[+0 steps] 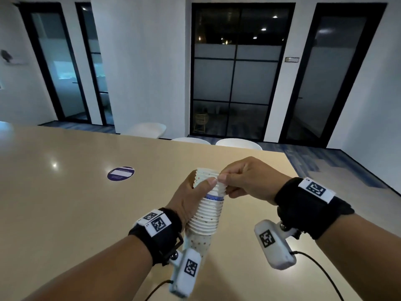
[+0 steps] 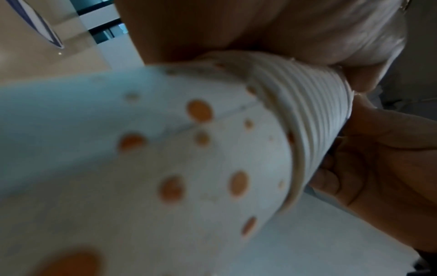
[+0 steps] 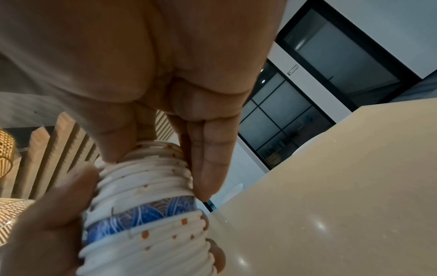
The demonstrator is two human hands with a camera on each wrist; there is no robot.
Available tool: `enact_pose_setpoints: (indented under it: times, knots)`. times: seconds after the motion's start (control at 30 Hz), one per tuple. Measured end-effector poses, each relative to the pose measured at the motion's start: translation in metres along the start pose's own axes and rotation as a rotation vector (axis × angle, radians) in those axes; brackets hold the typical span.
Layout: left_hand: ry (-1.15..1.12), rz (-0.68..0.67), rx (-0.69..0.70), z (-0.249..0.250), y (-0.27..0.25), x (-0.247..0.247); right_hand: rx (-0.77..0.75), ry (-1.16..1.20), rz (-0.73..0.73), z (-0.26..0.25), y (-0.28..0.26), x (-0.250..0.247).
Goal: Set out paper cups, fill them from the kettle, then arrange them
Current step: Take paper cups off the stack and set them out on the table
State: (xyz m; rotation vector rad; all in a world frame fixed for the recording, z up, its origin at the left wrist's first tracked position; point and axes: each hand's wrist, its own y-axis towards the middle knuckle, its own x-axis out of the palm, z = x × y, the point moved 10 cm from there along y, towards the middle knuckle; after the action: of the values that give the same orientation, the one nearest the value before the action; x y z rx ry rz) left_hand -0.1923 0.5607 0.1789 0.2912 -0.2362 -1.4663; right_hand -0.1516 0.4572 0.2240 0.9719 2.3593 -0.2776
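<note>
A nested stack of paper cups (image 1: 206, 211) is held up in the air above the worktop (image 1: 65, 192), so nothing's been set out yet as far as can be seen. The stack is wrapped by the left hand (image 1: 191, 198) around its upper half, thumb pressed across the front. The rims at the top of the stack are pinched by the right hand (image 1: 245, 181), thumb on one side and fingertips (image 3: 203, 179) on the other, which is clearest in the right wrist view. A blue patterned band (image 3: 141, 216) is sandwiched partway down the stack, just below the right fingertips; whether that's a different cup or a wrapper can't be told. The lowest cup, white with orange dots (image 2: 198, 112), is seen blurred in the left wrist view. So the very first step is judged to be in hand: a cup being peeled off the top. Next, a single rim needs to be separated cleanly, since these nest tight and two could easily be lifted together. A purple round sticker (image 1: 120, 173) is stuck on the worktop beyond the stack. No kettle is seen anywhere.
</note>
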Motion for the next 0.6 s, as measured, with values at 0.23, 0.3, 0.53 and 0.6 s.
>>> enact_pose_setpoints:
  times: [0.23,0.3,0.53,0.6]
  knots:
    - [0.041,-0.053,-0.059,-0.021,-0.002,-0.020,0.045,-0.188,-0.008,-0.003,0.009,0.013]
    - [0.047,-0.078,-0.070,-0.027,-0.002,-0.025,0.049,-0.188,0.011,-0.003,0.011,0.016]
    - [-0.029,-0.139,-0.120,-0.037,-0.001,-0.036,-0.089,-0.236,0.144,-0.021,0.013,0.023]
    - [-0.042,-0.158,-0.116,-0.033,-0.001,-0.035,-0.106,-0.216,0.149,-0.021,0.014,0.025]
